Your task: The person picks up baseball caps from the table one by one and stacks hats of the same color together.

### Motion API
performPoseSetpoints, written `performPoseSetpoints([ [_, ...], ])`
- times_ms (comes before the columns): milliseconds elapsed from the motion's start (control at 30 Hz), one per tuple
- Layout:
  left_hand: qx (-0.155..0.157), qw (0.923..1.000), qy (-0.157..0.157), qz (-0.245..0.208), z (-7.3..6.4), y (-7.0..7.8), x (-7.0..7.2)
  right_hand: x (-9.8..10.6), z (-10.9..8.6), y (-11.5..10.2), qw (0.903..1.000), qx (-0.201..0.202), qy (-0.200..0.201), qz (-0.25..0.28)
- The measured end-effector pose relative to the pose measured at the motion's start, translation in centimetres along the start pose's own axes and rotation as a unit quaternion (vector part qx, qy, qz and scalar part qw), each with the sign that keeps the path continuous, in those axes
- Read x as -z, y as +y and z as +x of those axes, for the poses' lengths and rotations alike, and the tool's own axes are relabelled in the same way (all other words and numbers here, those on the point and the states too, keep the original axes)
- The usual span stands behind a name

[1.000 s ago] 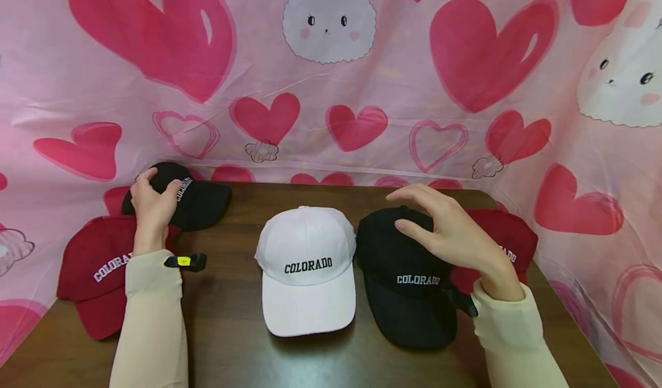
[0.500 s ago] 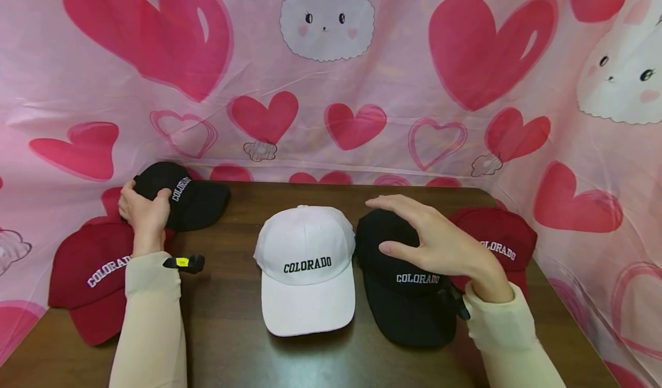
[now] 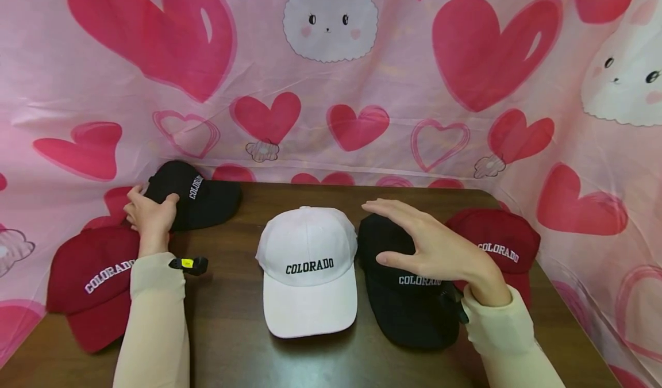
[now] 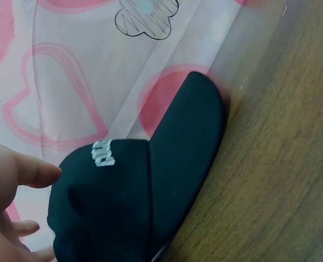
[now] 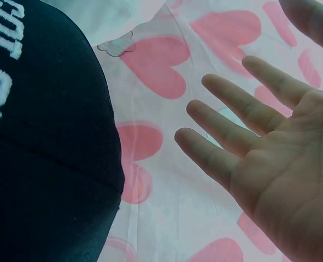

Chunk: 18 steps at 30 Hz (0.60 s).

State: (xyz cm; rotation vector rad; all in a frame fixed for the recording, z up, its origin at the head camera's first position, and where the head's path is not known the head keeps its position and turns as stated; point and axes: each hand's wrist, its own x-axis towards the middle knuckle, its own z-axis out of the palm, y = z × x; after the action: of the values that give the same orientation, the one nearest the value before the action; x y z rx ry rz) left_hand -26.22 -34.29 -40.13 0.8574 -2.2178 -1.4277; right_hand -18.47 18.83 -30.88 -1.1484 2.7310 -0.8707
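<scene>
Left hand: set right at the back-left black cap, with the left hand (image 3: 152,212) kept pretty wide, thumb and fingers spread about the crown; nothing seems to be pinched, and firm contact can't be confirmed.
Back-left black cap: this far black cap (image 3: 217,201) is parked on the table's far left corner, its brim turned to the right.
Left red cap: the left red cap (image 3: 93,284) is placed just in front, partly covered by the left sleeve (image 3: 157,313).
Right hand: nothing gripped; the right hand (image 3: 431,247) is held wide over the near black cap (image 3: 414,313), fingers straight.
Middle: a white cap (image 3: 310,284) is sat next to the near black cap.
Far right: a right red cap (image 3: 504,247) is partly hidden.
Surroundings: a brown table (image 3: 227,307) is backed by pink heart-print cloth (image 3: 388,77).
</scene>
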Motion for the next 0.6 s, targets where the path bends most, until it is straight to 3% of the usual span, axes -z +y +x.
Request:
performPoseSetpoints([
  [133,0.0,0.9995,-0.02,0.026,-0.3,0.0,0.2,0.0,-0.1,0.1,1.0,-0.002,-0.001,0.0],
  [300,0.019,0.9987,-0.047,-0.007,-0.2,-0.1,0.5,0.1,-0.1,0.1,1.0,0.0,0.0,-0.001],
  [500,0.048,0.9882,-0.131,-0.062,0.1,0.1,0.9,0.3,-0.2,0.1,1.0,0.006,0.004,-0.004],
  [600,0.053,0.9831,-0.159,-0.073,0.1,0.4,1.1,0.5,-0.2,0.2,0.9999,0.009,0.006,-0.007],
])
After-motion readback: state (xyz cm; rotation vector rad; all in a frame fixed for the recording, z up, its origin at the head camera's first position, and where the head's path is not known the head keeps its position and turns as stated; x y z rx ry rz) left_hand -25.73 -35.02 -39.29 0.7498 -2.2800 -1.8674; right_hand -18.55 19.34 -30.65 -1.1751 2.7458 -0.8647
